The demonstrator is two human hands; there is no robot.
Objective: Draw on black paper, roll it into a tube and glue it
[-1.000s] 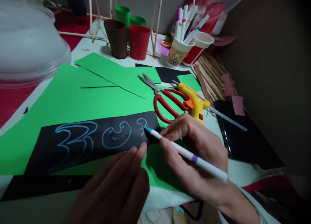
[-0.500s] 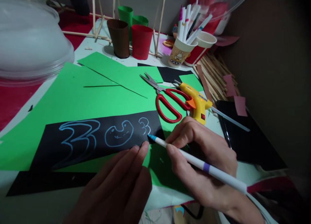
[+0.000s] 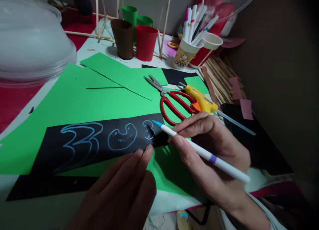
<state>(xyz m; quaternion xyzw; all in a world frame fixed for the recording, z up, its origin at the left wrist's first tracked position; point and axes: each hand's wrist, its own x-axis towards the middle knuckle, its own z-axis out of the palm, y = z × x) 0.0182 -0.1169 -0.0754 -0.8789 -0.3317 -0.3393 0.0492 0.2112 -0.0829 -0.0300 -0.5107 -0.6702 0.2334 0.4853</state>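
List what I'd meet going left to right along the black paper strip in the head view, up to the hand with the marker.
Large wavy double outline → smiling bean-shaped outline → small 3-like outline → blue marker tip → right hand.

"How many hands [image 3: 219, 143] do you count?"
"Two, and one held pen [image 3: 203, 152]."
"Scissors [image 3: 163, 92]?"
"One pair, plus one glue gun [image 3: 207, 105]."
"And cups?"
"Two white-rimmed cups [image 3: 184, 54], four plain coloured cups [image 3: 146, 44]."
"Blue drawings [image 3: 122, 137]?"
"Three."
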